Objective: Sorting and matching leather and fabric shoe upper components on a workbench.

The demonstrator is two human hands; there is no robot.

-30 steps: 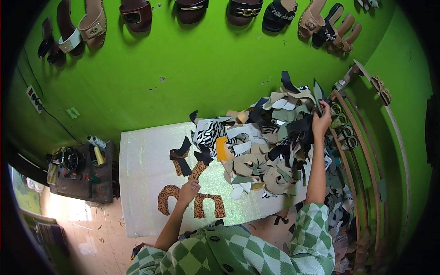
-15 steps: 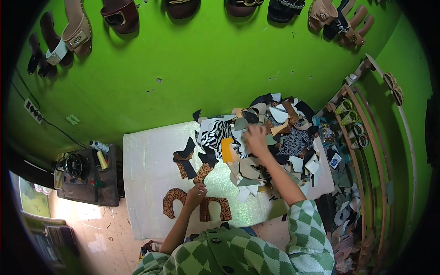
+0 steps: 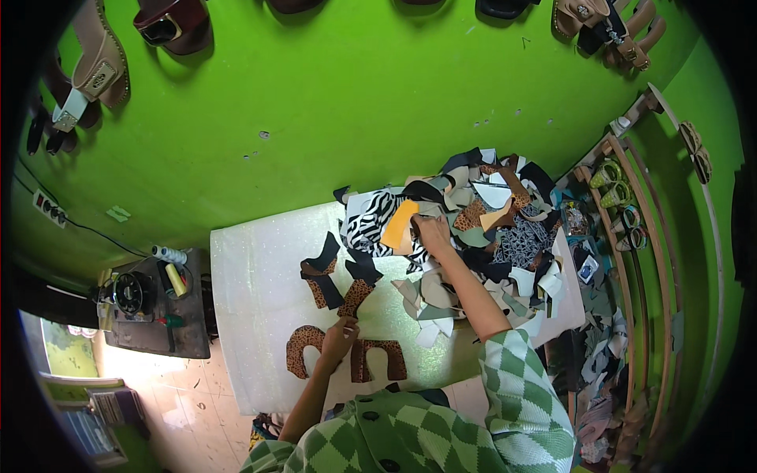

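Observation:
My left hand [image 3: 339,340] is closed at the lower end of a leopard-print piece [image 3: 356,298], its fingers pinching the edge. Below lie an arched leopard-print piece [image 3: 300,347] and another leopard-print arch [image 3: 392,356]. Just above, a black and leopard-print piece [image 3: 322,268] rests on the table. My right hand [image 3: 434,235] reaches into a heap of scraps, its fingers curled at the right edge of a yellow piece [image 3: 400,224]. That piece lies tilted over zebra-print material [image 3: 367,225]; my right fingertips are partly hidden.
The scrap heap [image 3: 473,217] covers the right of the white table [image 3: 260,315], against the green wall. A sewing machine [image 3: 132,293] and thread cones [image 3: 169,254] stand on a dark bench at left. A wooden rack [image 3: 631,260] with sandals is at right.
My right hand has come down onto the scraps, and the yellow piece has shifted upward and turned. My left hand stays at the leopard-print piece. The view has tilted slightly.

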